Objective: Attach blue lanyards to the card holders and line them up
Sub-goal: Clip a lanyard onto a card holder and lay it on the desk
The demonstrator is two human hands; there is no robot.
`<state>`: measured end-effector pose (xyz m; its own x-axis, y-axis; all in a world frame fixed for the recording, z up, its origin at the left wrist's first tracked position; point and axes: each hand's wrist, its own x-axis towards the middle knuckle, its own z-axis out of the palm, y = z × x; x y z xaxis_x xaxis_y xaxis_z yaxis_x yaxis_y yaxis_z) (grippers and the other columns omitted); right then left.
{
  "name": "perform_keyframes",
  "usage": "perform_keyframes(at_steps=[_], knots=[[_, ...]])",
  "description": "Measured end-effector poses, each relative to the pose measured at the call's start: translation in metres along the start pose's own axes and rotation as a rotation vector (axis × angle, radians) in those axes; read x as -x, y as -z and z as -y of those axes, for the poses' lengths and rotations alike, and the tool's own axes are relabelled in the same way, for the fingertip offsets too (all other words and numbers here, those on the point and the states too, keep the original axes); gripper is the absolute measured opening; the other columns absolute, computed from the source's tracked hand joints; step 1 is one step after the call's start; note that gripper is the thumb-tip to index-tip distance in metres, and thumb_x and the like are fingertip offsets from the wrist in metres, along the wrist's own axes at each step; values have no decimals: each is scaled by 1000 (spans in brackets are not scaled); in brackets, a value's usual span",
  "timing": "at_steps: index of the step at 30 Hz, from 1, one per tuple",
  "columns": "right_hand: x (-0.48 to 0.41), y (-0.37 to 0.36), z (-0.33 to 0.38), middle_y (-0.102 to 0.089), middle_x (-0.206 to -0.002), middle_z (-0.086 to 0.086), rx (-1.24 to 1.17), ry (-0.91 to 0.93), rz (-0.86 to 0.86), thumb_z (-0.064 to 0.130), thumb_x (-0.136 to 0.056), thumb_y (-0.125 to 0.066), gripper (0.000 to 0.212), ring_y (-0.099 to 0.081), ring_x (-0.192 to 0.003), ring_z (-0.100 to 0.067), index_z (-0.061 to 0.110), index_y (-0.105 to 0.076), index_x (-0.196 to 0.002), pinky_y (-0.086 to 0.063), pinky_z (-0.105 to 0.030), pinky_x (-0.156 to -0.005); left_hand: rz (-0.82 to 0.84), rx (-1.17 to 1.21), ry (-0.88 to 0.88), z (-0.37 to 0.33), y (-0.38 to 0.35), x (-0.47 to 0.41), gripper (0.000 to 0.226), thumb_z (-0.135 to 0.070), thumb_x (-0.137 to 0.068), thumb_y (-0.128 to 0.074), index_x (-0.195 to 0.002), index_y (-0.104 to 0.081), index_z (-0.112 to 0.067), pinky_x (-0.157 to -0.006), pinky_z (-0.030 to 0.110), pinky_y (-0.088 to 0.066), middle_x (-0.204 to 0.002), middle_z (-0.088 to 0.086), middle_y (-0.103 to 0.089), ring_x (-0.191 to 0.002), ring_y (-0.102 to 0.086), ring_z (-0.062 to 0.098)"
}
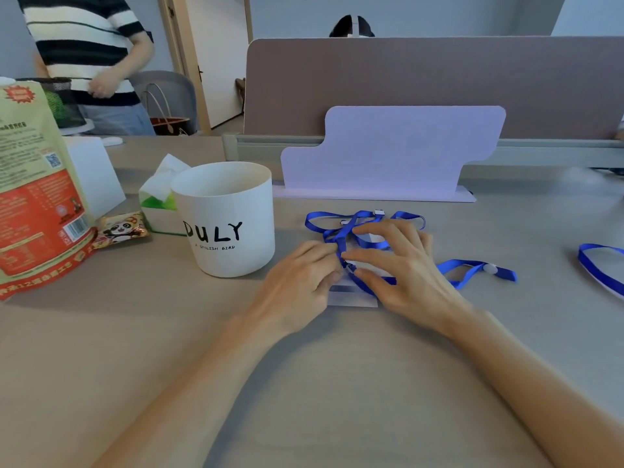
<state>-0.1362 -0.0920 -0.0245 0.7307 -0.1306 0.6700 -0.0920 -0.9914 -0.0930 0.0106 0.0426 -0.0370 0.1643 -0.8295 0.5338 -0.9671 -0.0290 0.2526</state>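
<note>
Blue lanyards (341, 231) lie tangled in the middle of the grey table, with one loop (472, 268) trailing to the right. A clear card holder (351, 295) lies flat under them, mostly covered by my hands. My left hand (300, 282) and my right hand (401, 265) meet over the holder's top edge, fingertips pinching the lanyard's clip end there. The clip itself is hidden between the fingers. Another blue lanyard (597, 268) lies at the far right edge of the view.
A white cup (226, 217) lettered DULY stands left of my hands, with a tissue box (158, 204), a snack packet (121, 229) and a large food bag (33, 197) beyond it. A lilac board (391, 153) stands behind the lanyards. A person in a striped shirt stands at back left.
</note>
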Motion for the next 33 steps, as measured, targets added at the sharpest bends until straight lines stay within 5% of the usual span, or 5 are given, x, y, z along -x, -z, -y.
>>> perform_keyframes(at_steps=[9, 13, 26, 30, 33], knots=[[-1, 7, -6, -61, -101, 2, 97, 69, 100, 33, -85, -58, 16, -52, -101, -20, 20, -66, -80, -36, -39, -90, -10, -86, -8, 3, -4, 1, 17, -23, -96, -52, -91, -67, -16, -86, 25, -43, -139, -11, -52, -123, -42, 7], [1, 14, -11, -60, -69, 3, 12, -101, 153, 20, -82, -60, 12, -52, -68, -21, 14, -57, -72, -45, -37, -73, 239, 53, 228, -4, 2, 2, 59, -55, -92, -46, -145, -34, -32, -105, 30, -37, -148, -14, -39, -135, -35, 8], [-5, 26, -29, -65, -94, -3, -111, -447, -269, 0, -95, -48, 18, -53, -68, -22, 9, -64, -99, -38, -18, -60, 289, 104, 438, 5, 18, -6, 101, -50, -76, -72, -152, -7, -32, -92, 28, -38, -136, -11, -38, -126, -41, 10], [-9, 23, -18, -64, -85, 7, -188, -489, -121, 9, -97, -49, 17, -54, -71, -10, 15, -64, -95, -39, -9, -62, 208, 204, 496, 12, 26, -7, 77, -47, -86, -62, -150, -21, -32, -98, 28, -37, -141, -11, -44, -131, -41, 12], [-5, 12, -9, -65, -83, -2, -287, -520, 103, 13, -98, -47, 17, -55, -68, -13, 14, -63, -93, -40, -19, -59, 80, 235, 486, 10, 23, -2, 24, -55, -87, -56, -106, -55, -40, -82, 29, -42, -107, -15, -60, -105, -55, 12]])
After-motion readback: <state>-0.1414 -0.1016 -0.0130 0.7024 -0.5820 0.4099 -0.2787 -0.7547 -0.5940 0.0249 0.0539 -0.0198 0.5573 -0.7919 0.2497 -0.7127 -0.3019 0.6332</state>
